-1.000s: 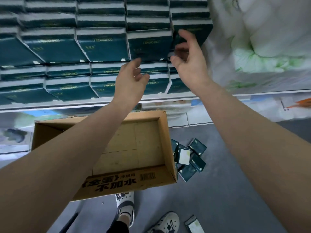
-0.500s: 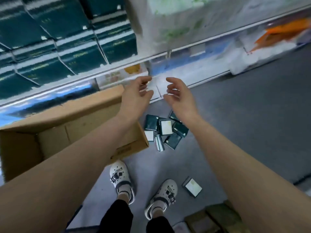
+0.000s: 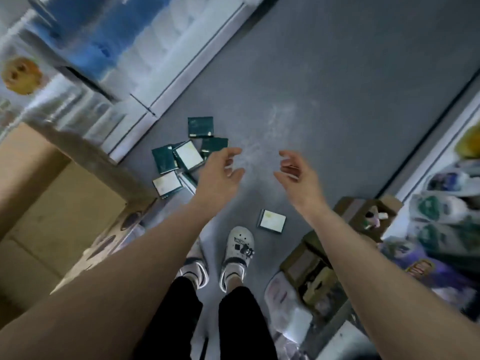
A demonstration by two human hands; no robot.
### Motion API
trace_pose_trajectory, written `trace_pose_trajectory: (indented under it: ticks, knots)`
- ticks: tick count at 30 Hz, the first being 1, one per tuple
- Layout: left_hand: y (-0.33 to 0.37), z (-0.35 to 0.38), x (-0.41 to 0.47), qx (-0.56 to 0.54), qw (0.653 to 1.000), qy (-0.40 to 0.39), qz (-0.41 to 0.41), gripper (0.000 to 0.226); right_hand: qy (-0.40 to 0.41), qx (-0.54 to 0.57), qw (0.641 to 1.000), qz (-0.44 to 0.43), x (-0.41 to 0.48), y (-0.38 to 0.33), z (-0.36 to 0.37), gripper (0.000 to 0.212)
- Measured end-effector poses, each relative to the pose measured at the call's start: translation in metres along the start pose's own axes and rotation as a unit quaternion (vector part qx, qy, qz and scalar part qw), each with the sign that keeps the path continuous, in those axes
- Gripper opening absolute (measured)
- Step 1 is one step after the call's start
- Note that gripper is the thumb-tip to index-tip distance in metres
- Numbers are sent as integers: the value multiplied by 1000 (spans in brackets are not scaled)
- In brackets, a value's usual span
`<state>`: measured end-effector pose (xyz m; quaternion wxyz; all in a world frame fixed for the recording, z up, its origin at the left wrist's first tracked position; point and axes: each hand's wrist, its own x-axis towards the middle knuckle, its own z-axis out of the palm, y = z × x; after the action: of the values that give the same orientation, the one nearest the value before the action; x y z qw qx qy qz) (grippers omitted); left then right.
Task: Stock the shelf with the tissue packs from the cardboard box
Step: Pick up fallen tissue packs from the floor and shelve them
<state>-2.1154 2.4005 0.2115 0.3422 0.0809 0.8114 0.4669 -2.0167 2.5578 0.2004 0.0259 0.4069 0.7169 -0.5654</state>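
Tissue packs (image 3: 187, 157) lie in a loose heap on the floor (image 3: 337, 87), between the box (image 3: 65, 203) and my left hand (image 3: 220, 172), near the foot of the shelf (image 3: 181, 66); some show dark green, some a pale face; one more pack (image 3: 271, 220) lies apart, near my right shoe (image 3: 237, 253); the box stands open at my left, brown board showing inside; print on its outer wall is too blurred to read; a carton (image 3: 368, 216) at my right holds bits I cannot make out; my left hand and right hand (image 3: 298, 175) hover over the floor, palms facing, fingers loosely curled, holding nothing.
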Motion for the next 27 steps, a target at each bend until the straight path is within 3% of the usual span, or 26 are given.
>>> trace_pose_trajectory:
  ticks: [7, 14, 17, 27]
  knots:
    - [-61, 88, 28, 103, 988, -109, -27, 41, 76, 29, 987, 137, -2, 139, -8, 31]
    - [-137, 146, 52, 166, 969, -174, -55, 42, 114, 68, 946, 296, 17, 249, 20, 32]
    - [-172, 167, 61, 168, 964, -195, -69, 40, 118, 62, 936, 327, 27, 288, 29, 27]
    - [-273, 224, 94, 260, 918, -269, -131, 39, 98, 39, 922, 372, 60, 384, 49, 46]
